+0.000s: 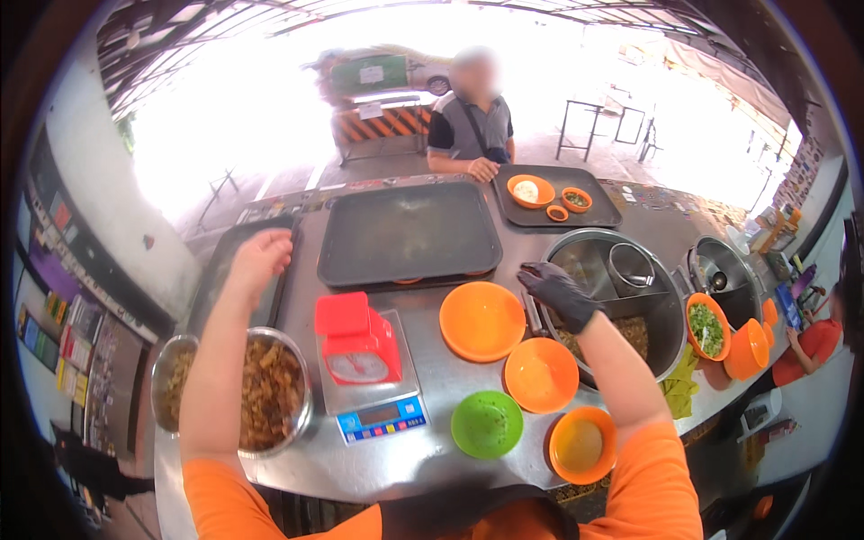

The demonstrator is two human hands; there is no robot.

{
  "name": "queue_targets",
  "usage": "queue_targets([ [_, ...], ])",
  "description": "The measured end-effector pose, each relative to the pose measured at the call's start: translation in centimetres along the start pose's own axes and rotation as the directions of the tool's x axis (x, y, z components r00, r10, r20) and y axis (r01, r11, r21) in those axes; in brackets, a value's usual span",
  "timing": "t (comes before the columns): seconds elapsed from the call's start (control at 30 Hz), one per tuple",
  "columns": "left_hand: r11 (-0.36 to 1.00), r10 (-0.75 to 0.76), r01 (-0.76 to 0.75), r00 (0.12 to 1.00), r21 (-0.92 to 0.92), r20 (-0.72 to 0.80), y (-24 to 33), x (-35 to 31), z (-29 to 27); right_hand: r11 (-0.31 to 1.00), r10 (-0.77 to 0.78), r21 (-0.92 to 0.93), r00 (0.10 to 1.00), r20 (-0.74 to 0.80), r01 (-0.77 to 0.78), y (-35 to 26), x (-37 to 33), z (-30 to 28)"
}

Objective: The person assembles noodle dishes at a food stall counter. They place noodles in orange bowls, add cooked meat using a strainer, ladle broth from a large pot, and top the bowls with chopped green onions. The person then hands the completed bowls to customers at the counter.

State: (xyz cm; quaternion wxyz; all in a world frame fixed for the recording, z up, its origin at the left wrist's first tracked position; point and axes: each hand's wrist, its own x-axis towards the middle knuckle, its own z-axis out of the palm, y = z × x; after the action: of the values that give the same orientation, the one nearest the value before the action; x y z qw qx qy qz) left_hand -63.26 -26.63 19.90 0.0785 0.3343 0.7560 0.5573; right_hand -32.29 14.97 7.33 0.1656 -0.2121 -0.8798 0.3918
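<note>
My left hand (261, 256) is bare and raised over the dark tray (236, 261) at the left, fingers loosely bent and apart, holding nothing that I can see. At the near-side rim of a large divided steel pot (664, 346), my right hand (560, 295) wears a black glove. Its fingers reach left, spread, beside the pot's metal handle (531, 319). Below it stand a large orange bowl (482, 321) and a smaller orange bowl (541, 375). A red dial scale (358, 346) rests on a flat digital scale (382, 414) between my arms.
Steel bowls of brown food (270, 387) stand at the left. Nearer me are a green bowl (487, 424) and an orange bowl of liquid (580, 445). Chopped greens (706, 330) fill a bowl at right. Across the counter, a person (472, 126) touches a tray (558, 213) holding bowls.
</note>
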Motion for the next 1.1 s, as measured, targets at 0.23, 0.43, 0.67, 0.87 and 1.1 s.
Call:
queue_targets([
  [0.23,0.659,-0.354,0.218,0.934,0.720,0.042,-16.3,10.6,5.3,0.559,-0.138,-0.822,0.989,0.042,0.113,8.4,12.4,9.7],
  [0.43,0.497,-0.272,0.117,0.962,0.860,0.027,-16.9,11.7,8.7,0.817,0.076,-0.533,0.957,-0.280,-0.220,8.0,13.5,10.8],
  [0.67,0.386,-0.090,0.096,0.994,0.917,-0.066,-19.8,14.4,7.7,0.958,0.212,-0.074,0.857,-0.470,-0.278,9.1,13.6,9.3],
  [0.87,0.413,-0.148,0.177,0.981,0.894,-0.126,-23.0,15.4,4.6,0.850,0.527,0.124,0.823,-0.211,-0.513,9.7,16.2,10.5],
  [1.1,0.598,-0.147,0.222,0.975,0.770,-0.167,-24.8,15.3,2.3,0.819,0.570,0.166,0.747,-0.342,-0.549,9.6,17.4,10.5],
])
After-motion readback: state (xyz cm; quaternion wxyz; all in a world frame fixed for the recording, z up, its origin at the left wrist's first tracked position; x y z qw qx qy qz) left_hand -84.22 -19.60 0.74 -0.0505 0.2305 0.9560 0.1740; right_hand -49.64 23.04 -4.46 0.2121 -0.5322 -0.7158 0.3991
